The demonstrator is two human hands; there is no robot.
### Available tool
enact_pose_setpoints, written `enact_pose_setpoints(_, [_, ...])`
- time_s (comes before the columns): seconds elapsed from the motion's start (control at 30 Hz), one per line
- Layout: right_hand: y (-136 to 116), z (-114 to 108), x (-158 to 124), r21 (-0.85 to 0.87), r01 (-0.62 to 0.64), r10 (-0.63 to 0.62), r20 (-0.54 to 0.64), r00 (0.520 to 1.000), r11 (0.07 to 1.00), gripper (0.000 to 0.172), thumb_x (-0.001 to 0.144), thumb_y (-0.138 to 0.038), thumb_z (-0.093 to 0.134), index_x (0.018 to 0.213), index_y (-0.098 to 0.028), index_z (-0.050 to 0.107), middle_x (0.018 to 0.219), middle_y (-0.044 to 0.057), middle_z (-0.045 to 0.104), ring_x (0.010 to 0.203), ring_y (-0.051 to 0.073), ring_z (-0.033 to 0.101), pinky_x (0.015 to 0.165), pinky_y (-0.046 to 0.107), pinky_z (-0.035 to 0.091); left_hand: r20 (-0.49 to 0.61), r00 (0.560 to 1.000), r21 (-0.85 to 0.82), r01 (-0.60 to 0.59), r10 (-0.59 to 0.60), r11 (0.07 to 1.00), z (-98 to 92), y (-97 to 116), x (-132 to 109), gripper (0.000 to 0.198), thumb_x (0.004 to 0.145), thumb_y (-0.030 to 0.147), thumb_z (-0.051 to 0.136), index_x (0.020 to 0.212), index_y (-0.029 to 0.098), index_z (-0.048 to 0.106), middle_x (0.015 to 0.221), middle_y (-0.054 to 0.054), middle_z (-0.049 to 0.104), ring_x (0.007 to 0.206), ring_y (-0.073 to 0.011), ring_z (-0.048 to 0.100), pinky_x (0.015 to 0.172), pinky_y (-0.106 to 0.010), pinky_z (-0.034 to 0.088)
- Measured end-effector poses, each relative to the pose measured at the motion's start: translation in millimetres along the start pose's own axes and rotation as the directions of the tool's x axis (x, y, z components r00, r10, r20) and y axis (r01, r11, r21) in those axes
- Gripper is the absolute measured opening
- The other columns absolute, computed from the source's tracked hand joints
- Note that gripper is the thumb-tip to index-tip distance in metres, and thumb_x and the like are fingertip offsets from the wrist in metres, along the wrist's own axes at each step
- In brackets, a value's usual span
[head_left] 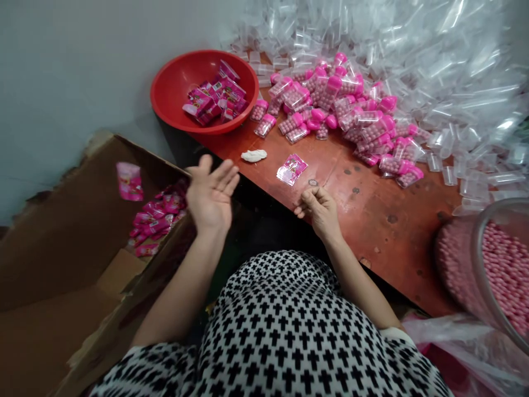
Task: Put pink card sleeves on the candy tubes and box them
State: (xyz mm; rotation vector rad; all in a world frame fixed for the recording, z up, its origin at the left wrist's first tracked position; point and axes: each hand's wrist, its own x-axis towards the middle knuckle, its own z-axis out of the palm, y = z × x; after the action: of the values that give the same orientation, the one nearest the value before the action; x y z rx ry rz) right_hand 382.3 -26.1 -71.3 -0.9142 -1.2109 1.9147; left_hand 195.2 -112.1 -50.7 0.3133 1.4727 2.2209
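My left hand (211, 196) is open, palm up and fingers spread, over the near edge of a cardboard box; nothing lies in it. Left of it, a slightly blurred pink packet (129, 181) shows against the box's inside wall, apart from the hand and seemingly in the air. More pink packets (155, 220) lie heaped in the box. My right hand (320, 212) is at the table's front edge, its fingers curled against the thumb, and no object shows in them. Just beyond it, a flat pink printed card or label (292, 169) lies on the table.
A red bowl (165, 105) holds pink packets. A white crumpled lump (253, 156) lies on the reddish table (343, 187). Behind are pink-capped bottles (330, 91) filled with pink beads and many clear empty tubes (413, 60). A tub of pink beads (508, 270) stands right. The cardboard box (61, 253) stands left.
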Motion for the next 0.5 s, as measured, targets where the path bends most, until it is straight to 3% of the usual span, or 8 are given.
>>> enact_pose_setpoints(0.03, [1, -1, 0, -0.013, -0.004, 0.004, -0.012, 1.0, 1.0, 0.035, 0.073, -0.047, 0.076, 0.075, -0.018, 0.055, 0.063, -0.003, 0.068, 0.048, 0.008, 0.063, 0.043, 0.016, 0.049, 0.084, 0.996, 0.159, -0.041, 0.028, 0.986, 5.8, -14, 4, 0.06, 0.079, 0.055, 0.067, 0.12, 0.011, 0.061, 0.109, -0.013, 0.072, 0.1, -0.0222, 0.068, 0.1, -0.043, 0.048])
enact_pose_setpoints(0.07, [2, -2, 0, -0.028, -0.009, 0.008, -0.015, 1.0, 1.0, 0.036, 0.073, -0.048, 0.076, 0.075, -0.018, 0.056, 0.063, -0.004, 0.068, 0.047, 0.008, 0.063, 0.043, 0.016, 0.049, 0.228, 0.97, 0.346, -0.159, 0.081, 0.925, 13.7, -29, 8, 0.051, 0.08, 0.049, 0.07, 0.116, 0.013, 0.064, 0.118, -0.014, 0.069, 0.111, -0.0236, 0.064, 0.106, -0.043, 0.043])
enact_pose_setpoints(0.13, [3, -3, -1, -0.059, -0.014, 0.013, -0.014, 1.0, 0.998, 0.037, 0.073, -0.05, 0.075, 0.075, -0.018, 0.056, 0.062, -0.004, 0.067, 0.047, 0.008, 0.063, 0.043, 0.016, 0.049, 0.501, 0.853, 0.558, -0.446, 0.145, 0.7, 32.3, -59, 15, 0.04, 0.081, 0.04, 0.07, 0.114, 0.017, 0.068, 0.13, -0.012, 0.063, 0.127, -0.0259, 0.054, 0.114, -0.044, 0.033])
enact_pose_setpoints(0.2, [2, -5, -2, -0.086, -0.016, 0.014, -0.017, 1.0, 0.996, 0.037, 0.073, -0.05, 0.075, 0.075, -0.019, 0.056, 0.061, -0.004, 0.066, 0.047, 0.008, 0.062, 0.043, 0.017, 0.049, 0.628, 0.77, 0.645, -0.598, 0.116, 0.475, 48.4, -82, 19, 0.034, 0.083, 0.032, 0.069, 0.115, 0.019, 0.069, 0.133, -0.011, 0.061, 0.133, -0.0286, 0.046, 0.117, -0.047, 0.027])
enact_pose_setpoints(0.3, [-3, -10, -2, -0.126, 0.001, -0.005, -0.03, 1.0, 0.992, 0.036, 0.073, -0.05, 0.074, 0.075, -0.019, 0.055, 0.062, -0.004, 0.067, 0.047, 0.008, 0.061, 0.043, 0.017, 0.049, 0.66, 0.745, 0.693, -0.655, 0.101, 0.3, 58.7, -102, 23, 0.027, 0.087, 0.028, 0.064, 0.112, 0.021, 0.071, 0.13, -0.009, 0.064, 0.133, -0.0302, 0.045, 0.117, -0.049, 0.025])
enact_pose_setpoints(0.5, [-2, -17, 22, -0.286, 0.111, -0.133, -0.058, 0.989, 0.952, 0.032, 0.079, -0.049, 0.069, 0.082, -0.019, 0.059, 0.074, -0.001, 0.066, 0.061, 0.01, 0.062, 0.054, 0.021, 0.051, 0.662, 0.715, 0.651, -0.697, 0.224, 0.301, 50.9, -111, 25, 0.021, 0.091, 0.032, 0.058, 0.101, 0.024, 0.074, 0.123, -0.006, 0.068, 0.13, -0.0275, 0.049, 0.114, -0.052, 0.03])
